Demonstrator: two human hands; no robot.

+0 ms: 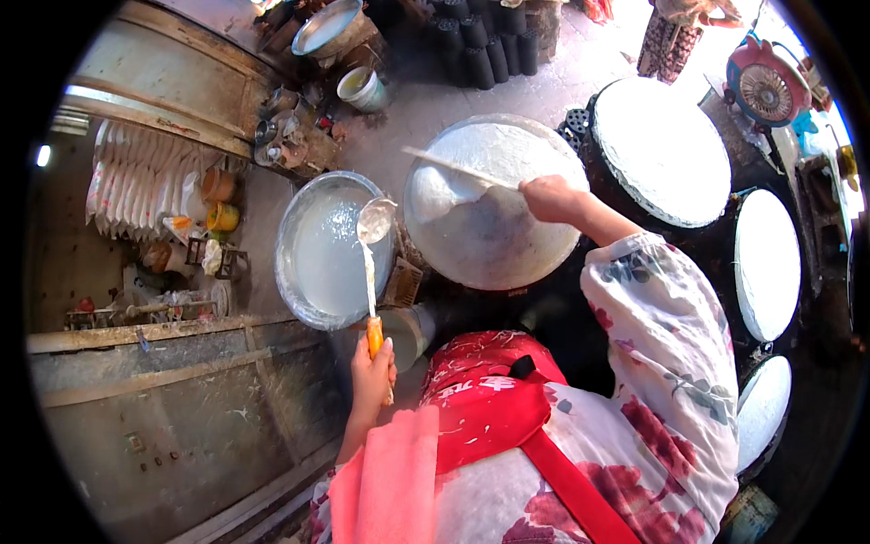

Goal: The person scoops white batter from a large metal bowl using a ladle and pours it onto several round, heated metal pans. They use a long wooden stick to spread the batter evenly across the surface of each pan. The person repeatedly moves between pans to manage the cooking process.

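My left hand (pixel 371 374) is closed round the orange handle of a ladle (pixel 376 220), whose metal bowl hangs over the right side of a basin (pixel 282 258). Whitish batter (pixel 328 245) fills that basin, and some coats the ladle's shaft. My right hand (pixel 551 199) grips the near end of a long thin stick (pixel 462 168). The stick reaches leftward across a round griddle (pixel 503 258). White batter (pixel 494 145) covers the griddle's far part, while its near part looks greyish and thinly coated. Whether the stick touches the batter I cannot tell.
Several more round white-topped griddles (pixel 662 150) stand to the right. Beyond them is a pink fan (pixel 764 86). Dark cylindrical briquettes (pixel 480 65) are stacked at the back, near a white bucket (pixel 362 89). A counter (pixel 181 399) runs along the left. Another person (pixel 671 41) stands far right.
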